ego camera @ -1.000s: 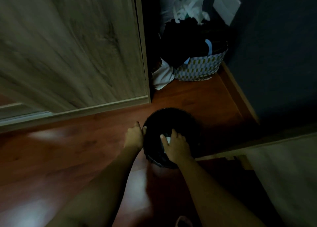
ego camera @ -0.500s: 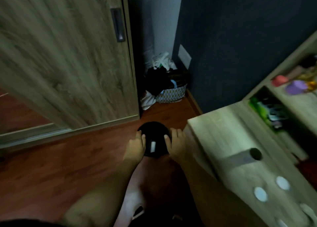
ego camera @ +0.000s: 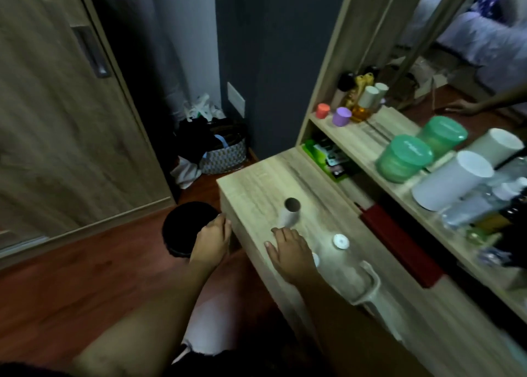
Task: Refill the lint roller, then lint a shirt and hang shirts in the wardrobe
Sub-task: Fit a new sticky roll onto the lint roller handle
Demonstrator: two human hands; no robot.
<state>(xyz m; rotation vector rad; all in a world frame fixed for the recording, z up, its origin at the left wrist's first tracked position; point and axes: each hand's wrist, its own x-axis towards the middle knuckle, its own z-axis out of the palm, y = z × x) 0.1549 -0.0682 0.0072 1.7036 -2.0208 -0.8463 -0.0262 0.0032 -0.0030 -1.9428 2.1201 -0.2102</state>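
At far left I see a wood-grain wardrobe door point(ego camera: 57, 125). Right of it, on the red-brown floor point(ego camera: 71, 276), a patterned laundry basket point(ego camera: 225, 158) sits in the dark corner, and nearer me stands a round black bin point(ego camera: 182, 222). The left hand point(ego camera: 212, 241) rests at the bin's near rim. Its fingers bend down out of sight, so I cannot tell whether they clamp it. Next comes the wooden counter point(ego camera: 271, 182), carrying a pale tube point(ego camera: 288, 215) with its dark hollow end showing on the far side. The right hand point(ego camera: 289, 251) hovers palm-down just short of the tube, fingers apart and loose, holding nothing. Further right lie a small white cap point(ego camera: 340, 241) and the blurred white lint roller handle point(ego camera: 374, 279). 2 green tubs point(ego camera: 403, 159) stand on the shelf point(ego camera: 368, 137) beyond.
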